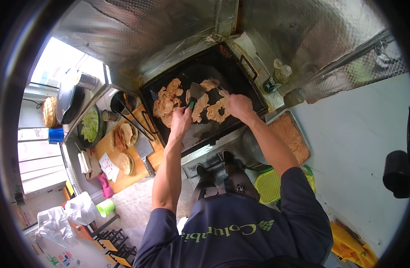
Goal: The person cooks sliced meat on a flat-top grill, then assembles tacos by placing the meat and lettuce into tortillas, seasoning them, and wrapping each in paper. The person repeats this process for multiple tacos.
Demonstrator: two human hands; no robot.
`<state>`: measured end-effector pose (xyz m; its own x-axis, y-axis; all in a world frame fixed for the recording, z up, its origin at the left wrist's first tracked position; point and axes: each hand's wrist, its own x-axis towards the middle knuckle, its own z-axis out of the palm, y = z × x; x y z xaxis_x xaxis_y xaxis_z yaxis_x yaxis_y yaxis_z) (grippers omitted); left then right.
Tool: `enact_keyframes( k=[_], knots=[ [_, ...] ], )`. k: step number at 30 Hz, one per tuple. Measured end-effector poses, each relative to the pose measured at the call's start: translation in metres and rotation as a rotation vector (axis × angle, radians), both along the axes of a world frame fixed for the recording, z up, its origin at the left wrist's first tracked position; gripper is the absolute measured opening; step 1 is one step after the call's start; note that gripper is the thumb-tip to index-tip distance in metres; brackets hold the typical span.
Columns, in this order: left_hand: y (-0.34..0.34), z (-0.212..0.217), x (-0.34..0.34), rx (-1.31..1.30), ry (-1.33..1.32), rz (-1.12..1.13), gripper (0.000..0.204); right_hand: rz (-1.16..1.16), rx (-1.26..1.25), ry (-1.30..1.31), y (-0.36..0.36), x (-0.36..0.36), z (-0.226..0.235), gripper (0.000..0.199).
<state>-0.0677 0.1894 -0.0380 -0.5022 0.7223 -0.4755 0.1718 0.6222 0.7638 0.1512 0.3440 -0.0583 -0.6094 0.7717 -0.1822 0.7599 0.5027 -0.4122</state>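
Over a black square griddle [240, 73], my left hand [181, 120] is closed round the green handle of a spatula [197, 91], its flat metal blade lying among the meat. Several thin pieces of browned meat [168, 98] are heaped at the griddle's left. Looser meat slices [217, 111] spread across its middle, between and beside my hands. Closed above the right-hand slices is my right hand [239, 107]; a thin tool seems to reach from it toward the meat, but its kind is too unclear to name.
Left of the griddle, a wooden board [158, 154] bears a cleaver [144, 147], flatbreads [125, 163] and a white card. A bowl of lettuce [89, 126] stands behind it. Tongs [135, 121] lie close to the griddle. At right are a green bottle [273, 82] and a tray of raw-looking meat [289, 136].
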Motion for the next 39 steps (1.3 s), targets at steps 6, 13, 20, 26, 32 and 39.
enact_keyframes(
  k=[6,13,20,26,32,39],
  knots=[
    [0.009,0.017,0.003,0.189,0.15,-0.025,0.035,-0.106,0.025,0.015,-0.016,0.017,-0.002,0.027],
    [0.031,-0.02,-0.001,0.127,0.147,-0.045,0.042,-0.014,0.001,-0.031,-0.024,0.035,0.008,0.029],
    [0.041,-0.018,-0.002,0.237,-0.182,0.053,0.037,-0.102,0.018,0.077,0.007,0.033,0.006,0.031],
    [0.023,0.03,-0.015,-0.096,-0.281,0.024,0.034,-0.019,-0.039,-0.052,0.014,0.014,-0.009,0.03],
    [0.0,0.041,-0.02,-0.064,-0.299,-0.028,0.031,-0.033,-0.081,-0.056,-0.025,0.048,0.016,0.03],
    [-0.005,0.025,-0.001,0.086,-0.326,0.155,0.024,-0.101,-0.039,0.047,-0.024,0.05,0.01,0.029]
  ],
)
